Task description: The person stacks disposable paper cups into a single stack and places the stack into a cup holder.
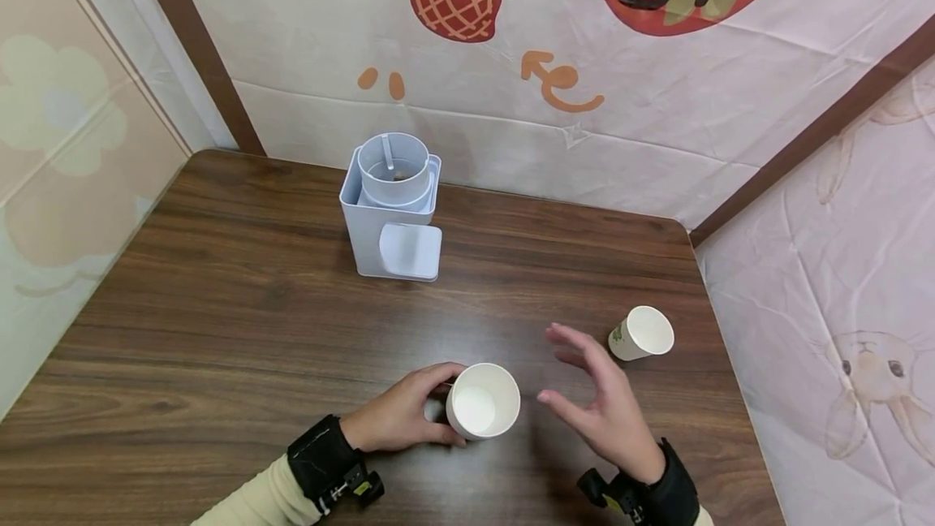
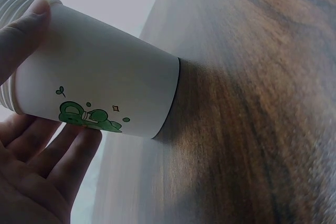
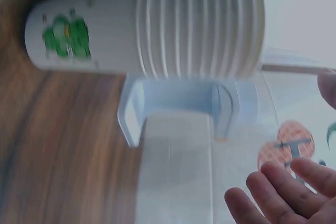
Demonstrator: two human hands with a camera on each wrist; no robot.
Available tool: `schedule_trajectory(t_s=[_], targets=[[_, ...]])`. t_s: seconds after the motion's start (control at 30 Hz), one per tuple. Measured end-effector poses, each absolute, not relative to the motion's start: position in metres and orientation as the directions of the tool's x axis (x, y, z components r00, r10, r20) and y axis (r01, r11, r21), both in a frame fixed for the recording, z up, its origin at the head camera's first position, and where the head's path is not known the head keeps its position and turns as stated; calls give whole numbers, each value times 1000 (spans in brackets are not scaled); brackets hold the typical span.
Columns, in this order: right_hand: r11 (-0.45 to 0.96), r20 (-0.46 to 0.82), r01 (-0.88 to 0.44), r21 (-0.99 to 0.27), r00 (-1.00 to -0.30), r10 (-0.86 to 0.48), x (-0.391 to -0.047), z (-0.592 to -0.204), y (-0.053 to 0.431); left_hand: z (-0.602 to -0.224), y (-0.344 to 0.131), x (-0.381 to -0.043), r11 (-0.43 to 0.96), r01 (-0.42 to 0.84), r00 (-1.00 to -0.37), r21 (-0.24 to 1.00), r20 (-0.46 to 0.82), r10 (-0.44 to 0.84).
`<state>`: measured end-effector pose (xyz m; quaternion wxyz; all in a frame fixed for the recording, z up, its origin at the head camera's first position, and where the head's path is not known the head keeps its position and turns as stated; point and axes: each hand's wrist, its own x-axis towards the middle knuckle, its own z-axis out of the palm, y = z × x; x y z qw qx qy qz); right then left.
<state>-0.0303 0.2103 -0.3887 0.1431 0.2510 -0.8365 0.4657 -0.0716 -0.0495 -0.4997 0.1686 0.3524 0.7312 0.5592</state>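
My left hand (image 1: 405,412) grips a stack of white paper cups (image 1: 484,401) from its left side. In the left wrist view the thumb and fingers lie around the stack (image 2: 105,66) near its rims, and its bottom meets the wooden table. The right wrist view shows several nested rims and a green cartoon print on the lowest cup. To the right of the stack, my right hand (image 1: 602,408) hovers with spread fingers, holding nothing. A single white paper cup (image 1: 648,332) is beyond that hand, on the table's right side.
A light-blue box-shaped holder (image 1: 368,238) with a round container (image 1: 394,169) on top stands at the back of the brown wooden table (image 1: 241,307). Printed fabric walls (image 1: 467,128) rise behind the table and along both sides.
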Motion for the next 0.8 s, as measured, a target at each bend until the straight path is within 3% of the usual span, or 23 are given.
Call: schedule_trajectory(t_s=[0.27,0.57,0.8], targets=[[495,466,-454,-741,-878,-108,-38,-388,245,-494,-48,-70,127,352,-697,927,169,696],[554,522,-426,-715,-853,19,-41,-380,266,-502,-50,-72,147,331,-696,932,136,705],[535,496,-343,-772,-851,170,-54,-406,297,-503,-51,-72,130,361,-687,923,170,706]])
